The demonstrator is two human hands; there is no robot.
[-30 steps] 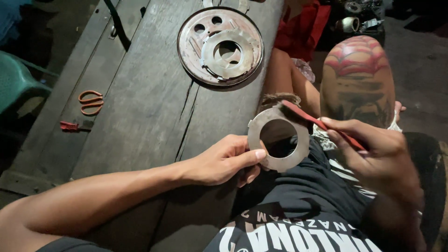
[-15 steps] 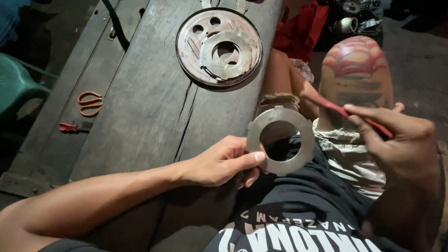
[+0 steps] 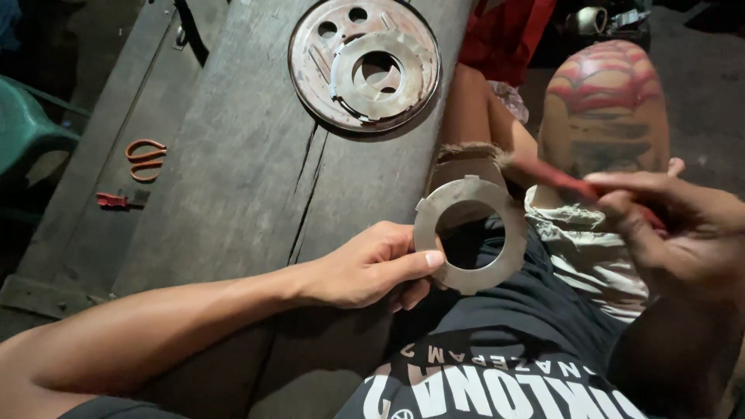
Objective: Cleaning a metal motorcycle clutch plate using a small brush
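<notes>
Currently the left hand (image 3: 365, 268) pinches a flat metal ring plate (image 3: 471, 233) by its left edge, thumb lying across the face and fingers curled behind. Ring plate is grey, with small tabs round the outer rim and a wide round hole in the middle. It's held over the person's lap, just off the right edge of the wooden bench (image 3: 233, 194), face turned toward the camera.

Right hand (image 3: 675, 233) is closed round the red handle of a brush (image 3: 535, 174). Handle runs up and left from the fingers. The bristle end is blurred and sits at the top edge of the ring plate; contact looks likely, but I can't tell for sure.

On the bench, further up: a large round metal disc (image 3: 310, 70) with several holes, lying flat, and a smaller metal ring (image 3: 380, 74) resting on top of it. Both are well apart from the hands.

Left part of the bench: orange-handled scissors (image 3: 145, 157), and near them a small red tool (image 3: 112, 201) which is too small to identify. A teal plastic chair (image 3: 27, 128) sits at the far left edge of the view.

Behind the brush a knee (image 3: 605, 101) in a red and grey patterned covering rises up, with frayed pale cloth below it. Dark shorts and a dark shirt with white lettering fill the bottom of the view. Red cloth (image 3: 504, 31) lies at the top, beside the bench.
</notes>
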